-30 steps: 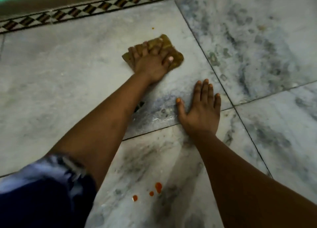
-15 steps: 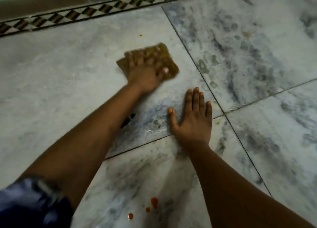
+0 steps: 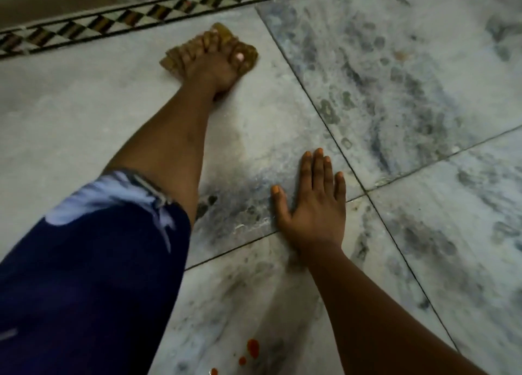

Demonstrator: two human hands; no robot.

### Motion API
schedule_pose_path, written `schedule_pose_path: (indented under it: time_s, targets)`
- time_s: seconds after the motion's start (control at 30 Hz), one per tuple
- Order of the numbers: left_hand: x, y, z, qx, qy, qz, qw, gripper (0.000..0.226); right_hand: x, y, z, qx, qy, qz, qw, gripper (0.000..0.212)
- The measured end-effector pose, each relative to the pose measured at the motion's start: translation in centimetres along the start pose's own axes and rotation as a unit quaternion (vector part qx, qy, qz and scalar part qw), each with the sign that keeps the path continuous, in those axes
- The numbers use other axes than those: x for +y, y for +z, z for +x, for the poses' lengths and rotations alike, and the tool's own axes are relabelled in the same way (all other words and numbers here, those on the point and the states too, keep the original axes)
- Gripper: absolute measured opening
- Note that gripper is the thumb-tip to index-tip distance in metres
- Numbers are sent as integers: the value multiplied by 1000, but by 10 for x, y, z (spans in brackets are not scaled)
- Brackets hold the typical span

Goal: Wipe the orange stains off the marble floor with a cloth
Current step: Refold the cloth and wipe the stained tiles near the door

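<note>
A folded brownish-yellow cloth (image 3: 250, 56) lies on the grey marble floor (image 3: 84, 115), close to the patterned border strip. My left hand (image 3: 211, 67) presses down on it with fingers spread over the top, arm stretched far forward. My right hand (image 3: 313, 205) lies flat on the floor with straight fingers, beside a tile joint, and holds nothing. Orange stains (image 3: 252, 346) sit on the near tile at the bottom, one larger drop with smaller spots (image 3: 242, 360) beside it.
A black, white and brown patterned border (image 3: 127, 21) runs along the far edge, with a step or wall above it. Dark tile joints (image 3: 324, 120) cross the floor. The right-hand tiles carry dark veining and mottled marks (image 3: 395, 92). My blue sleeve (image 3: 84, 261) fills the lower left.
My left hand has slid the cloth away from me, up to the border strip. The small orange speck seen beyond the cloth earlier no longer shows. My right hand stays planted.
</note>
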State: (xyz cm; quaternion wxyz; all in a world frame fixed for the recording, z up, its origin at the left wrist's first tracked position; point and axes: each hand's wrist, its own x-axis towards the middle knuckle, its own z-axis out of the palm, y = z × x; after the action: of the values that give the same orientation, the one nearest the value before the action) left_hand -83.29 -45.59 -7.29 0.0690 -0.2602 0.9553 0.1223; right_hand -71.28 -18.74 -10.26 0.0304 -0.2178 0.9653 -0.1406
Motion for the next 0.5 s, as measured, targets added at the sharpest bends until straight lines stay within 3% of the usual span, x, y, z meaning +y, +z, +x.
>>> schedule_pose_path:
  time_s: [0.2,0.27,0.4,0.5]
  targets:
    - [-23,17,-81,6,160,42,986,52,0,-2,0,-7,-1,-2,1000,81]
    - [-40,14,-79,21,134,46,990,54,0,-2,1,-1,0,2,1000,81]
    - [-24,-1,-23,9,-31,-18,999,56,2,0,1,-3,-4,5,1000,81]
    - [20,11,-17,3,-3,-25,1000,58,1,0,-1,3,0,3,1000,81]
